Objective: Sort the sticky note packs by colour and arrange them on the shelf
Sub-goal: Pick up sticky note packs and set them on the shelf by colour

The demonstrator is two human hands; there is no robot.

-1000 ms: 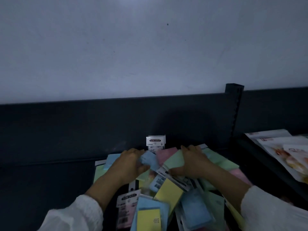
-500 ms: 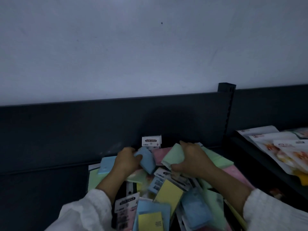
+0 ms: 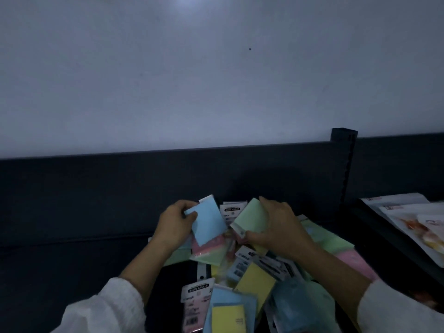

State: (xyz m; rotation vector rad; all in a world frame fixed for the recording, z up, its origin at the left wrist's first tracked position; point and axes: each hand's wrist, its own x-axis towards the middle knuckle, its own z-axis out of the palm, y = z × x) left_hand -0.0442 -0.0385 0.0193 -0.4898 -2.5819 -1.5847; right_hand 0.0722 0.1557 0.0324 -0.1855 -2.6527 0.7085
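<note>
Crowding the front of the dark shelf (image 3: 72,272), a loose pile of sticky note packs (image 3: 283,267) lies with its colours mixed. Nearest the front edge sit a yellow pack on a blue one (image 3: 227,318), a pink pack with a white header card (image 3: 195,306) to its left and a blue pack in glossy wrap (image 3: 292,306) to its right. Just behind them a yellow pack (image 3: 255,282) lies tilted on the heap. White sleeves (image 3: 105,308) frame both forearms.

Farther in, the left hand (image 3: 175,227) pinches a blue pack (image 3: 210,219) by its left edge, thumb on the face and fingers behind, and holds it tilted above the pile. The right hand (image 3: 276,229) grips a green pack (image 3: 252,217), its fingers curled over the top edge and its thumb at the lower corner. The two held packs stand side by side with a narrow gap between them. Under them lie pink and green packs (image 3: 209,248), and more green (image 3: 329,239) and pink (image 3: 355,263) ones spread toward the right edge.

Against the shelf's back panel (image 3: 120,188) a white header card (image 3: 234,210) shows between the hands. A dark upright post (image 3: 343,164) marks the right back corner; beyond it lie white packets (image 3: 413,219). A pale wall (image 3: 216,80) rises behind.
</note>
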